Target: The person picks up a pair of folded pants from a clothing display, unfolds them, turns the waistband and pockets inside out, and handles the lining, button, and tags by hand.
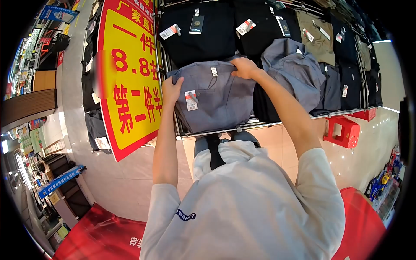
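A pair of folded grey trousers point(221, 102) lies on the front of the rack in front of me, its top edge towards the back. My left hand point(172, 89) grips its left upper corner, the thumb on top. At the right upper corner my right hand point(245, 69) is closed on the same cloth. A white and red price tag point(191, 100) hangs on the left part of the trousers, and a small label sits at the waistband. Crumpled grey trousers point(294, 73) lie to the right of my right hand.
Folded black trousers point(197, 41) with tags lie behind, and khaki trousers point(318, 37) further right. A tall yellow and red sign point(132, 78) stands close by my left arm. The metal rack edge point(212, 133) runs in front of me. A red stool point(342, 132) is at the right.
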The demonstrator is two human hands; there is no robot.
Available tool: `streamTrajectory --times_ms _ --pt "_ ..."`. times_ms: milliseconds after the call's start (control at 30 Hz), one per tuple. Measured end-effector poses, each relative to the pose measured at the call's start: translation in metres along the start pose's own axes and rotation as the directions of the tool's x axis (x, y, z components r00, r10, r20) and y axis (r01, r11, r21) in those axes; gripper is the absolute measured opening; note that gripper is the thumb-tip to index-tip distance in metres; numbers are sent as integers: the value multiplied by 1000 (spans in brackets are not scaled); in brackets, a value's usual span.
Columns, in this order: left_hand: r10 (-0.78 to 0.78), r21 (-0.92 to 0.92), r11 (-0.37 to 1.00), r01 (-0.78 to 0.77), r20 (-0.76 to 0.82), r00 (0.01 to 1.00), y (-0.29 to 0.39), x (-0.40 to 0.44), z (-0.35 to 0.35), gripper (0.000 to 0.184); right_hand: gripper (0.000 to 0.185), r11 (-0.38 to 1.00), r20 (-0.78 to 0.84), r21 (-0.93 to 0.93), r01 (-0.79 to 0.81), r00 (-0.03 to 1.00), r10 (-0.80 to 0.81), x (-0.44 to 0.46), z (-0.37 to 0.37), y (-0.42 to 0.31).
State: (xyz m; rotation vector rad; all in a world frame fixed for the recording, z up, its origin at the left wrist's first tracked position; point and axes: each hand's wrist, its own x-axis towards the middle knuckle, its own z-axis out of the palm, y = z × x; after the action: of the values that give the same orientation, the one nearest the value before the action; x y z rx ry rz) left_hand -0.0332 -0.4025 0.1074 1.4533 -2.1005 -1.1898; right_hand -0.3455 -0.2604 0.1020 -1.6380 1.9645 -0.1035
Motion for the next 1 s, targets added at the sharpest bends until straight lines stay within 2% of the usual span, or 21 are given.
streamTrajectory --times_ms 67,200,300,400,500,633,767,833,933,1000 --pt "120 236 967 -97 -84 989 0 3 7 34 40 995 -71 -43 -95 993 92 -2 -4 -16" --pt "151 256 962 -98 -198 969 2 -3 19 35 30 977 -125 -52 -206 972 198 0 15 -15" --pt "114 89 992 -90 -318 941 5 -10 22 32 33 974 -201 -105 -202 963 178 -6 29 -2" --pt "118 57 993 -106 -293 949 10 -22 13 26 28 991 -410 -133 -9 911 -47 -23 39 8" --pt "92 -93 989 -113 -203 975 -4 -40 6 28 22 980 -529 -168 110 829 -183 -51 39 0" --pt "69 -241 963 -118 -206 976 -20 -60 3 21 19 986 -545 -89 138 822 -164 -81 42 -8" --pt "-45 -356 934 -9 -142 989 -17 -68 -5 20 18 991 -513 20 133 852 -104 -88 39 -8" --pt "-28 -338 941 -29 -164 986 -14 -64 -5 19 19 992 -514 41 118 854 -80 -85 38 -7" --pt "-3 -260 964 -51 -202 979 -5 -56 -2 20 33 998 -555 -7 61 830 -54 -72 39 -7" --pt "33 -177 981 -76 -232 972 -2 -46 2 22 44 999 -520 -29 14 854 -27 -59 41 -11"
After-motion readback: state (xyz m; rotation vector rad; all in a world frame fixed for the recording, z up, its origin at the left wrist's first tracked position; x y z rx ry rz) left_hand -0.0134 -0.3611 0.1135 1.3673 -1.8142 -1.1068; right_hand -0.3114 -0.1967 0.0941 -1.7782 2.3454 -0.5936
